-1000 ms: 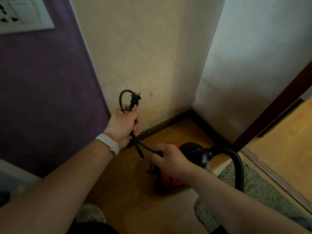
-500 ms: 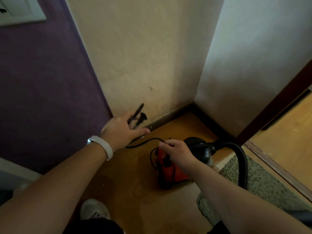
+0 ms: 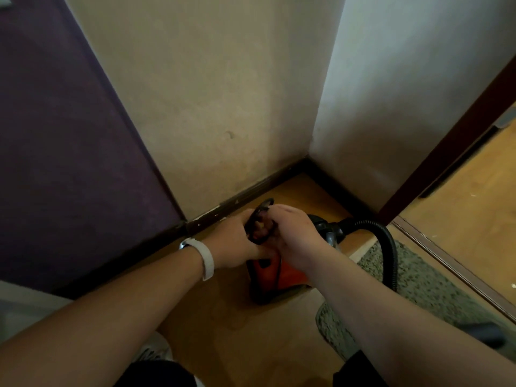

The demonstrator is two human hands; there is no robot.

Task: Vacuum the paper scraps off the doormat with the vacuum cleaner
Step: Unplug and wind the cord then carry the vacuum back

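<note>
Dropping from 1 second ago, the left hand [image 3: 237,243] is joining the right hand [image 3: 294,233] over the vacuum cleaner [image 3: 268,276], both hands' fingers clamping the coiled cord [image 3: 258,219], apparently stowing it.

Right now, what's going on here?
A person bends over a red vacuum that sits on the floor in a wall corner. Left hand and right hand both grip a bunched black cord just above it. The hose arcs from the vacuum over the doormat on the right, and neither hand holds it. It looks like cord handling, not vacuuming.
</note>
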